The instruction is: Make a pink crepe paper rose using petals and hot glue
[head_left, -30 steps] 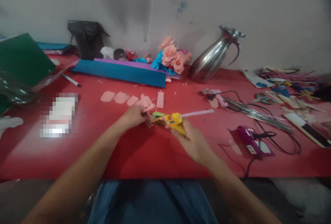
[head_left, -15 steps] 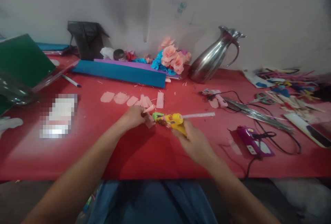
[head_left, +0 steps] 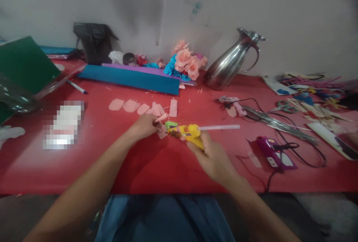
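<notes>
My right hand is wrapped round the grip of a yellow hot glue gun. A clear glue stick juts from the gun's rear, and its nozzle points left. My left hand pinches a pink paper piece, which looks rolled at the top. A flat pink part hangs below it, close to the nozzle; whether they touch, I cannot tell. A small green thing lies just behind the gun's tip. Cut pink paper petals lie in a row beyond my hands, with a pink strip at their right.
Behind the petals lies a blue sheet, with paper flowers at its right end. A steel jug stands against the wall. To the right are wires, scissors and a purple power socket with cords. A pen lies left.
The glue gun has shifted slightly right and down in my right hand, its stick reaching a little farther right. My left hand has barely moved with the pink paper.
</notes>
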A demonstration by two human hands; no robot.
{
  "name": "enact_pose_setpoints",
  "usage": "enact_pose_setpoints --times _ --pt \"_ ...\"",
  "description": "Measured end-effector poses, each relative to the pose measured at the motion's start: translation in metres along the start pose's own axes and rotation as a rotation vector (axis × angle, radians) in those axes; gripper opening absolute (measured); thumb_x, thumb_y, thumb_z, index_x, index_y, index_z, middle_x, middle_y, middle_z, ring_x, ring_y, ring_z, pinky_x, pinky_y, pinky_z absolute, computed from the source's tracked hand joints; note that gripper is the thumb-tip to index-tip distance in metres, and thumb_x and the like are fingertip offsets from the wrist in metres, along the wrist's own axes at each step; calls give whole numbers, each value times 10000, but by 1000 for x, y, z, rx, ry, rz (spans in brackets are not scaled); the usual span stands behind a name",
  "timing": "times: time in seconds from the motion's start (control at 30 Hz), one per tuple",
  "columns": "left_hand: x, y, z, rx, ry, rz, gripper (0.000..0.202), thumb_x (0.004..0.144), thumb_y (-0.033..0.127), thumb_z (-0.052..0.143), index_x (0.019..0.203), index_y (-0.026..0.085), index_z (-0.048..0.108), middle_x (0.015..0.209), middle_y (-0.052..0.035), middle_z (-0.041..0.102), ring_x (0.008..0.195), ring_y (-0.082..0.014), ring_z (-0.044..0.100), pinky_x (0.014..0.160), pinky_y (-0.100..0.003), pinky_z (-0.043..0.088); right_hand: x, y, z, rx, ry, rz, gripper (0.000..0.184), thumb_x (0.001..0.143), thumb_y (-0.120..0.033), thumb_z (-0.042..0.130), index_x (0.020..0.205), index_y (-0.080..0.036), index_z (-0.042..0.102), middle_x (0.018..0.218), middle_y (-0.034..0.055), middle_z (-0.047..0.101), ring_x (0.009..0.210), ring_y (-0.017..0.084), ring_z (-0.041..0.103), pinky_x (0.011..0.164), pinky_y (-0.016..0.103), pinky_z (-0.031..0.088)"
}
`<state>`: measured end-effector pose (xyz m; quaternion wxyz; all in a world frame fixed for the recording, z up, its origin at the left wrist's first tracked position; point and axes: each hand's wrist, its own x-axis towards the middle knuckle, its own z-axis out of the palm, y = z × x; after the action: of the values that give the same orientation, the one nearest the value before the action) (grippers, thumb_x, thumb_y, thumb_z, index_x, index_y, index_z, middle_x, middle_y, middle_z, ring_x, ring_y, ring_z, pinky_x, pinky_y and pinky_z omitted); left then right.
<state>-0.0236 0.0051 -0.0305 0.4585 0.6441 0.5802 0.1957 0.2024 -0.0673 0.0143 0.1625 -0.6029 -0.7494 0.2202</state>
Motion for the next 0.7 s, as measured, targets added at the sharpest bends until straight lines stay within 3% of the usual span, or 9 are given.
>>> enact_pose_setpoints --times 0.13,0.43,0.57,0.7 --pt "-1 -2 1 -94 -28 35 62 635 222 631 602 173 651 764 -52 718 774 -201 651 680 -264 453 0 -5 5 -12 -42 -7 298 887 -399 444 1106 -211 518 814 82 703 768 278 674 602 308 463" --pt "-1 0 -1 -8 6 14 80 626 237 649 633 161 669 713 -55 692 707 -200 622 615 -264 413 0 0 -2 80 -45 11 351 867 -399 465 1147 -190 501 872 95 692 789 274 659 634 323 465" --pt "-2 3 -2 19 16 -21 99 626 231 637 672 152 674 684 -47 663 696 -202 602 580 -264 377 19 24 -15 325 47 52 352 815 -424 526 1081 -194 517 790 41 650 640 183 603 564 271 443" --pt "-5 6 -5 -80 34 -53 131 637 263 626 674 145 669 664 -43 642 660 -190 575 559 -265 354 55 65 -25 425 68 252 298 776 -489 534 785 -194 490 477 -52 478 420 115 455 441 228 338"
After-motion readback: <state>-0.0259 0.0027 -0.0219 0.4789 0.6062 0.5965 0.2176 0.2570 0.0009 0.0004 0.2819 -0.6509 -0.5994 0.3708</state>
